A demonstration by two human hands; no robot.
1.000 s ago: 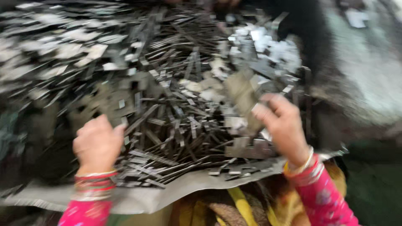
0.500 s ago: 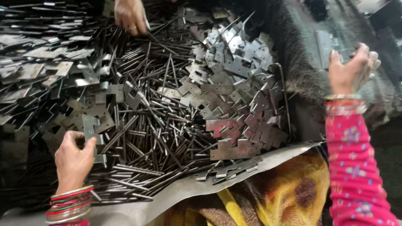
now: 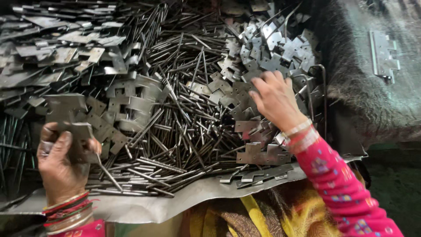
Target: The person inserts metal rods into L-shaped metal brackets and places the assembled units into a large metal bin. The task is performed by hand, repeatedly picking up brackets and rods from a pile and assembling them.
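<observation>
A lone notched metal plate [image 3: 383, 55] lies at two o'clock on dark, furry grey cloth [image 3: 372, 96]. At six o'clock, yellow and brown patterned fabric [image 3: 263, 215] shows beneath the edge of a bent metal sheet [image 3: 144, 208].

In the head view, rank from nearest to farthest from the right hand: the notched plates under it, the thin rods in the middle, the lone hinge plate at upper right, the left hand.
1. Notched plates: touching the right hand, beneath its fingers.
2. Thin rods: just left of it, mid-pile.
3. Lone hinge plate: upper right, on the dark surface.
4. Left hand: far left, gripping flat plates.
</observation>
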